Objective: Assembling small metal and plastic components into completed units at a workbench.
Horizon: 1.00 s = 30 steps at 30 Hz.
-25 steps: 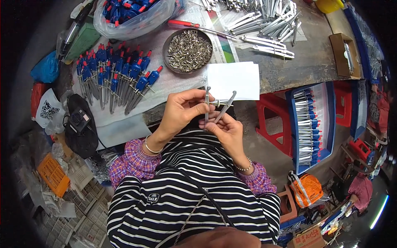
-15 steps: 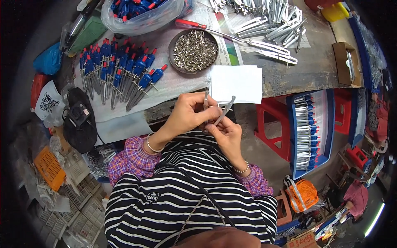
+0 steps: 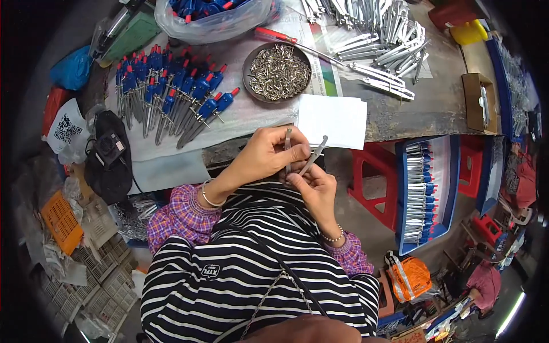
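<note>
Apparently mid-fitting, the work's next move seems to call for steady fingertips: right of blue-bodied tools (image 3: 171, 91) at ten o'clock, the left hand (image 3: 267, 151) narrowly pinches one of two metal legs (image 3: 317, 151), toward one o'clock; the right hand (image 3: 318, 191) closes around the other's lower end.

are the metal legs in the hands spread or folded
Spread: the metal legs stand apart at their upper ends. Fingers hide the lower ends, so whether they join there cannot be told.

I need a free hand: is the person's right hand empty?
No, the right hand holds a slim grey metal piece.
</note>
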Motion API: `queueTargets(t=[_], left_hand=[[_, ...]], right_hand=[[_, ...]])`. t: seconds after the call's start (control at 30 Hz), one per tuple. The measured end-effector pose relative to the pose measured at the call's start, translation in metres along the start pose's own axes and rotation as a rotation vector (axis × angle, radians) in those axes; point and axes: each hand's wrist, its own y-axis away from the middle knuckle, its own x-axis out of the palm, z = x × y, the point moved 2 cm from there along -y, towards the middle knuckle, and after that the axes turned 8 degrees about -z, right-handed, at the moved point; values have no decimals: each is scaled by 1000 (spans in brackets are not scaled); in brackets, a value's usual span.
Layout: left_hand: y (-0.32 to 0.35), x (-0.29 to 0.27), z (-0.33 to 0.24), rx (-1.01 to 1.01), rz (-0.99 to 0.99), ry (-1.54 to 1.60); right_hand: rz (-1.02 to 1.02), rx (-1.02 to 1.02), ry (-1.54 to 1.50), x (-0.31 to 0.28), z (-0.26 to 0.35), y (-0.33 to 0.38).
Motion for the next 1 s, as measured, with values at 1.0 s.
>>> queueTargets(t=[1.0], left_hand=[[0,-9,4,-82,68,47]], right_hand=[[2,75,10,5,3,-1]])
